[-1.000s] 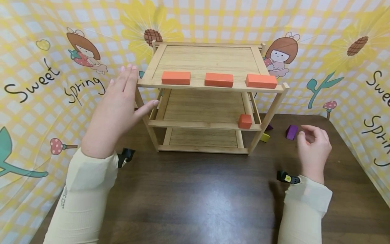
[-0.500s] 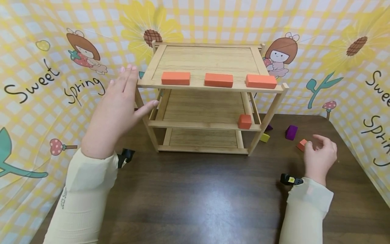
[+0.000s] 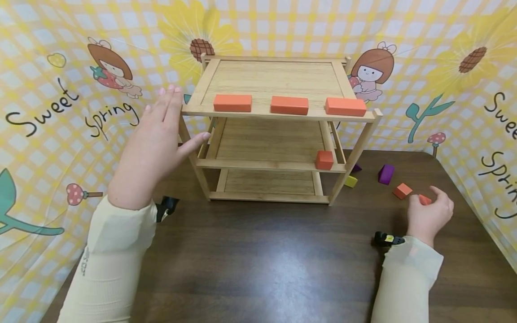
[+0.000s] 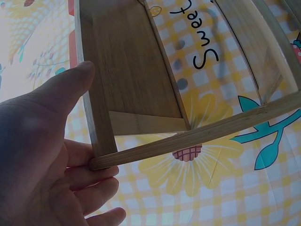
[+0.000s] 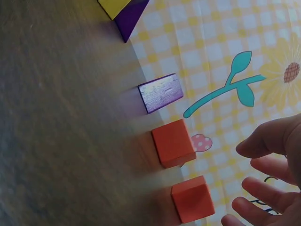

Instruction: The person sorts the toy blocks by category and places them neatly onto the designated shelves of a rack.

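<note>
A wooden three-tier shelf (image 3: 278, 80) stands in the middle. My left hand (image 3: 149, 148) rests against its upper front left corner. Its fingers lie nearly straight along the outer side, and its thumb lies over the front rail (image 4: 89, 108). On the table to the right, my right hand (image 3: 430, 214) hovers with loosely bent fingers near an orange block (image 3: 424, 199), which the hand partly hides in the head view. In the right wrist view there is a gap between the fingers and this orange block (image 5: 193, 200). A second orange block (image 3: 402, 191) lies just left of it.
Three long orange blocks (image 3: 289, 105) lie in a row on the top shelf's front edge. An orange cube (image 3: 324, 160) sits at the middle tier's front right. A purple block (image 3: 386, 174), a yellow block (image 3: 351, 181) and a purple triangular piece (image 3: 357, 168) lie right of the shelf.
My right hand has drawn to the right and toward me, uncovering one orange block and then part of another. The left hand has stayed on the shelf corner.
</note>
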Action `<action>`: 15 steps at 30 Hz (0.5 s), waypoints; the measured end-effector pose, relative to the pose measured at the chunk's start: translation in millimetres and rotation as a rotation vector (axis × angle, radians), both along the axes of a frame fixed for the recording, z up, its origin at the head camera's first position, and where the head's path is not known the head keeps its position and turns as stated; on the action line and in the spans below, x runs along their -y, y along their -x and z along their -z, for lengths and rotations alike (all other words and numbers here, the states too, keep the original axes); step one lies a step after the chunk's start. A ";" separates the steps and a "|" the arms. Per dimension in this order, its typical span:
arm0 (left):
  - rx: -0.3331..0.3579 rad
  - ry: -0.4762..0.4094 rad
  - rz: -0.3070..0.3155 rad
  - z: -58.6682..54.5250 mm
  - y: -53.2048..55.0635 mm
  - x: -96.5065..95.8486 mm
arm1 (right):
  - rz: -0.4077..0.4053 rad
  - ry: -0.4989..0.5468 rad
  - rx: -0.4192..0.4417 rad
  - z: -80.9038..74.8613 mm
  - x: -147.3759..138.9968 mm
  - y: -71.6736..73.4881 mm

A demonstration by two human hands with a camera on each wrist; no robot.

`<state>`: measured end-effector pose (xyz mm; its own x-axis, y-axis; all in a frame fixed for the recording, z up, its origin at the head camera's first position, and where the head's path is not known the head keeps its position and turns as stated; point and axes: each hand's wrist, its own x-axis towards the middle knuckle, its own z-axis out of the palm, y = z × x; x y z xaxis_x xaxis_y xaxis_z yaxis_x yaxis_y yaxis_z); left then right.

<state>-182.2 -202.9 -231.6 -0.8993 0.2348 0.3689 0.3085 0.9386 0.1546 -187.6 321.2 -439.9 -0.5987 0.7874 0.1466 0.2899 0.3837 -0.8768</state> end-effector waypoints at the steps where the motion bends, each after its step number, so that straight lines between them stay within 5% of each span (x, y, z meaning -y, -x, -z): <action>1: 0.001 0.000 -0.001 0.0 -0.1 0.0 | 0.001 0.011 0.009 1.1 -0.8 -0.1; 15: -0.004 -0.010 0.001 0.7 0.1 -0.7 | -0.041 0.149 0.177 12.1 -11.8 -0.4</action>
